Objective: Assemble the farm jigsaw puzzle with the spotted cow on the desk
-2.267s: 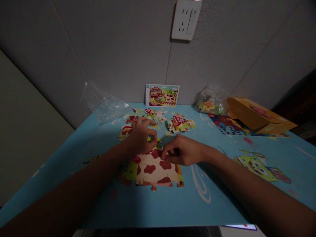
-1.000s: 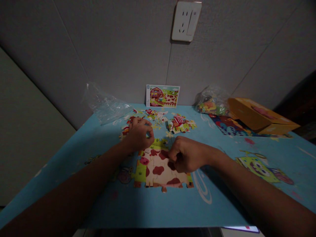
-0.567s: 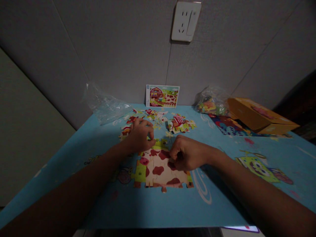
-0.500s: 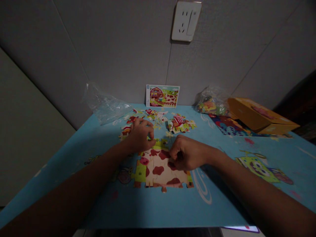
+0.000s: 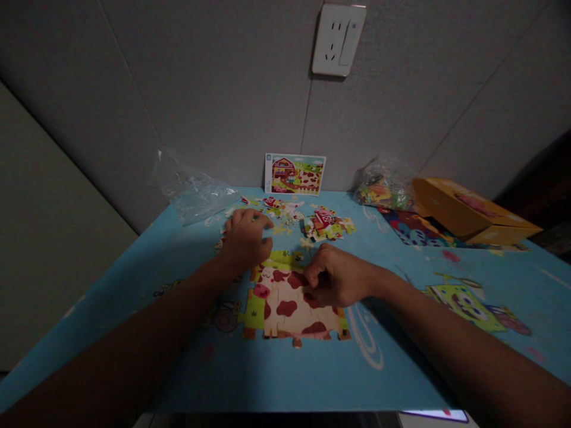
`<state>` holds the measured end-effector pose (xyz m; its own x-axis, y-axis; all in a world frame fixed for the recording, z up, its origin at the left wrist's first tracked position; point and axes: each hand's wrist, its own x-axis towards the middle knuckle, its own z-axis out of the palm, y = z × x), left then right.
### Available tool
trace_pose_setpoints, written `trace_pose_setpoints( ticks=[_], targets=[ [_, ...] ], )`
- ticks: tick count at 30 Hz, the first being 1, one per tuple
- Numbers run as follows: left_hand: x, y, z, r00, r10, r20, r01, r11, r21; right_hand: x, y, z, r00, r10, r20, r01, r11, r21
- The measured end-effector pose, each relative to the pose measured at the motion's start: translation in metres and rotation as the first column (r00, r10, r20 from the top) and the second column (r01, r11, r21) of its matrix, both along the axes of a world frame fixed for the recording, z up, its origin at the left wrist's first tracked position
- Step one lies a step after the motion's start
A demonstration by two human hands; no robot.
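A partly joined jigsaw puzzle (image 5: pixel 289 297) with a brown-spotted cow lies flat in front of me. My right hand (image 5: pixel 336 274) is closed, its curled fingers against the puzzle's right side; whatever they may hold is hidden. To the upper left, my left hand (image 5: pixel 247 238) hovers or rests over loose pieces with thumb and fingers apart. Those pieces are mostly covered by it. More loose puzzle pieces (image 5: pixel 283 208) are scattered beyond it, and a cluster with a red barn (image 5: pixel 325 220) lies behind my right hand.
A farm picture card (image 5: pixel 294 174) leans against the wall. An empty clear plastic bag (image 5: pixel 196 193) lies at the left. At the back right are a bag of pieces (image 5: pixel 383 187) and an orange box (image 5: pixel 468 208) on a colourful sheet (image 5: pixel 408 229). Blue cartoon-printed cloth covers the table (image 5: pixel 285 380).
My left hand has shifted left and slightly away from the puzzle's top edge, uncovering more of its upper left part, and its thumb has parted from the fingers. My right hand stays put.
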<state>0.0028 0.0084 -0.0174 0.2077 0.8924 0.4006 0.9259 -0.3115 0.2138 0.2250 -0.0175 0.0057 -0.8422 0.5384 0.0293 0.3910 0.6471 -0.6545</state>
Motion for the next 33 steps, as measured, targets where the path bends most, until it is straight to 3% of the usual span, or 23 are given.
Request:
trace_pose_setpoints(
  ticks=[2,4,8,15,22,25,29,31,33],
  targets=[
    [-0.003,0.001,-0.001,0.958,0.275,-0.076,-0.276,0.961,-0.003,0.0,0.001,0.0,1.0,-0.008,0.011,0.008,1.0,-0.007],
    [-0.006,0.003,-0.003,0.899,0.406,-0.166,-0.417,0.908,-0.036,0.0,0.001,0.0,1.0,-0.014,0.017,0.014,1.0,-0.009],
    [-0.011,0.008,-0.004,0.885,0.402,-0.234,-0.428,0.901,-0.07,0.0,0.002,-0.001,1.0,-0.019,0.009,0.019,1.0,-0.013],
    [-0.023,0.021,0.004,0.916,0.359,-0.181,-0.385,0.913,-0.138,0.0,0.003,-0.003,0.999,-0.033,0.0,0.033,0.999,0.003],
    [-0.027,0.028,0.001,0.967,0.255,0.004,-0.253,0.962,-0.101,0.0,0.002,-0.002,0.998,-0.066,0.019,0.066,0.998,0.019],
    [-0.023,0.028,0.003,0.947,0.247,0.204,-0.226,0.967,-0.12,-0.001,0.003,-0.002,0.995,-0.096,0.007,0.096,0.995,0.027],
    [-0.015,0.024,0.008,0.816,0.141,0.56,-0.098,0.989,-0.107,-0.004,0.006,-0.003,0.968,-0.25,-0.02,0.25,0.966,0.064],
    [-0.011,0.019,0.011,0.719,-0.022,0.694,0.069,0.997,-0.04,-0.005,0.008,-0.004,0.914,-0.397,-0.079,0.402,0.913,0.063],
    [-0.005,0.012,0.012,0.621,-0.234,0.748,0.305,0.951,0.045,-0.006,0.01,-0.004,0.831,-0.532,-0.162,0.544,0.838,0.041]
  ],
)
